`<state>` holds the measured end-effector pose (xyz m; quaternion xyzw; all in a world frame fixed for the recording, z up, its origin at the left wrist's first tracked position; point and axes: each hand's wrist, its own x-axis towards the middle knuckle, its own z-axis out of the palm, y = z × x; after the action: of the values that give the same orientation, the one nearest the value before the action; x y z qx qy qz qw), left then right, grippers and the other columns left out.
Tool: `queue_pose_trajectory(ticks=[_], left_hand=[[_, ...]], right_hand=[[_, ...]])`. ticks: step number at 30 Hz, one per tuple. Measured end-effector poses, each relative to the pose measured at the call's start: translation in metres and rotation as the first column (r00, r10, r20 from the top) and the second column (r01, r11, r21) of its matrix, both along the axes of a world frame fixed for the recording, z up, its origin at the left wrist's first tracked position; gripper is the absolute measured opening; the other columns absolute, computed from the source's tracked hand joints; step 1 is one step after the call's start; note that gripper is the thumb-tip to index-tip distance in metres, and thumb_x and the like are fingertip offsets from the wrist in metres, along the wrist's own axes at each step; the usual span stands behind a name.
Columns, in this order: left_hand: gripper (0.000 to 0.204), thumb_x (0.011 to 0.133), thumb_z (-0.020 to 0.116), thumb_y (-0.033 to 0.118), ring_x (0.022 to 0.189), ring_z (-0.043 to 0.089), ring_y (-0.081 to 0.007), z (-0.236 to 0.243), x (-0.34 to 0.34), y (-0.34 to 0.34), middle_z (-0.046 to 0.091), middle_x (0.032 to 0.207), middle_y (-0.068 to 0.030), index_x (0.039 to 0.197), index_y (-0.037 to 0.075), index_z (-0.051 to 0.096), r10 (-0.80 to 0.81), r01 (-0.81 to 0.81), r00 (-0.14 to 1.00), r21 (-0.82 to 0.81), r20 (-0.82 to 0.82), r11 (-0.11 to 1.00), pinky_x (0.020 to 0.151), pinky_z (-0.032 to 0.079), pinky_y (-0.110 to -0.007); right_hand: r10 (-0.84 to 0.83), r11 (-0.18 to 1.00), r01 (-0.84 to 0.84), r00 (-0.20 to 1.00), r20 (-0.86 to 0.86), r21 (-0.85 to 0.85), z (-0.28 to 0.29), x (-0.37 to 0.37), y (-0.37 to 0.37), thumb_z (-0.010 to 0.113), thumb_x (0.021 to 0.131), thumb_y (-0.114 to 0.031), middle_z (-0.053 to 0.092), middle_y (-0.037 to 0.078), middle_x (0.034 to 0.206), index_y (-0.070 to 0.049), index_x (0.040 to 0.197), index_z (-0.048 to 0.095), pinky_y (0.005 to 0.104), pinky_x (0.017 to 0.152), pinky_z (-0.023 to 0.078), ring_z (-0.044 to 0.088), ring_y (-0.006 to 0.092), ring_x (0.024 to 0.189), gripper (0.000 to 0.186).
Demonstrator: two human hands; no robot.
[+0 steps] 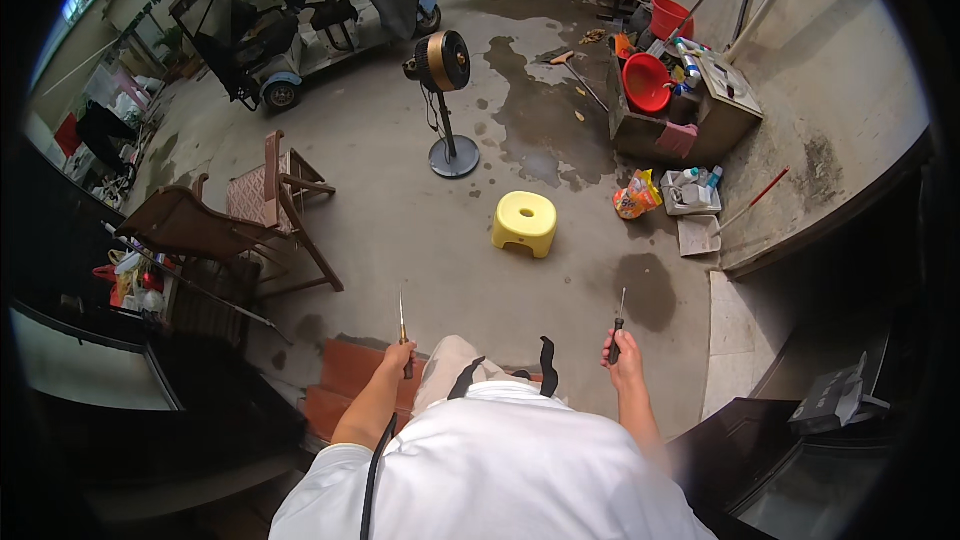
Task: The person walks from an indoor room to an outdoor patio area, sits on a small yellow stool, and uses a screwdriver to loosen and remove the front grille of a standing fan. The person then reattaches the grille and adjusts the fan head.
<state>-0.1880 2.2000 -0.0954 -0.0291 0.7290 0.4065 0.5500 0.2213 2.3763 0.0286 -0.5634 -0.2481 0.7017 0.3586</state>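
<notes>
My left hand (401, 356) is closed round the handle of a slim screwdriver (403, 320), its long pale shaft pointing up and away from me, with an amber section below it. In my right hand (626, 360) is a second screwdriver (618, 326) with a black handle and a thin metal shaft, also tip up. The hands are held well apart, one on each side of my body. Past them, between the two, a yellow plastic stool (525, 223) stands upright on the concrete floor, touched by neither hand.
A pedestal fan (443, 70) stands beyond the stool. On the left are a wooden folding chair (270, 190) and a three-wheeled vehicle (330, 35). At right, a concrete sink (635, 130) holds a red basin (647, 83), near an orange bag (637, 196) and a white crate (690, 196).
</notes>
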Motion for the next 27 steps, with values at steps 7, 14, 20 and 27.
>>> queue_pose_trajectory(ticks=[7, 14, 20, 27], left_hand=[[0.014, 0.084, 0.052, 0.018, 0.051, 0.048, -0.0161, -0.031, -0.023, 0.076, 0.045, 0.06, -0.0036, 0.081, 0.008, 0.042, 0.003, -0.002, 1.0, -0.027, 0.025, 1.0, 0.045, 0.043, -0.03], [0.014, 0.086, 0.048, 0.019, 0.05, 0.046, -0.0163, -0.103, -0.087, 0.144, 0.044, 0.062, -0.0043, 0.082, 0.007, 0.042, 0.088, -0.091, 0.993, 0.034, 0.078, 0.995, 0.045, 0.042, -0.031], [0.014, 0.09, 0.043, 0.022, 0.06, 0.054, -0.0195, -0.121, -0.129, 0.222, 0.052, 0.071, -0.0067, 0.087, 0.008, 0.041, 0.153, -0.167, 0.982, 0.123, 0.11, 0.978, 0.054, 0.046, -0.032], [0.019, 0.093, 0.034, 0.029, 0.098, 0.054, -0.0222, -0.046, -0.067, 0.352, 0.054, 0.112, -0.0092, 0.096, 0.011, 0.038, -0.037, -0.055, 0.957, 0.302, 0.289, 0.952, 0.084, 0.04, -0.044]], right_hand=[[0.1, 0.995, -0.1, 0.995, 0.001, 0.023, -0.037, -0.029, 0.062, 0.047, 0.087, -0.028, 0.048, -0.001, 0.061, -0.009, 0.09, 0.05, 0.0239, 0.042, 0.038, 0.044, 0.0079, 0.047, 0.019], [0.072, 0.996, -0.074, 0.997, 0.04, 0.048, -0.098, -0.095, 0.134, 0.054, 0.083, -0.028, 0.045, -0.003, 0.057, -0.012, 0.079, 0.048, 0.024, 0.041, 0.037, 0.043, 0.0075, 0.045, 0.018], [0.166, 0.984, -0.171, 0.983, 0.082, 0.048, -0.129, -0.188, 0.193, 0.058, 0.081, -0.028, 0.044, -0.001, 0.055, -0.011, 0.067, 0.046, 0.0251, 0.042, 0.038, 0.043, 0.0093, 0.045, 0.025], [0.598, 0.703, -0.691, 0.703, 0.385, 0.17, -0.104, -0.246, 0.252, 0.054, 0.083, -0.03, 0.06, 0.003, 0.072, -0.002, 0.09, 0.06, 0.024, 0.05, 0.041, 0.049, 0.0086, 0.053, 0.029]])
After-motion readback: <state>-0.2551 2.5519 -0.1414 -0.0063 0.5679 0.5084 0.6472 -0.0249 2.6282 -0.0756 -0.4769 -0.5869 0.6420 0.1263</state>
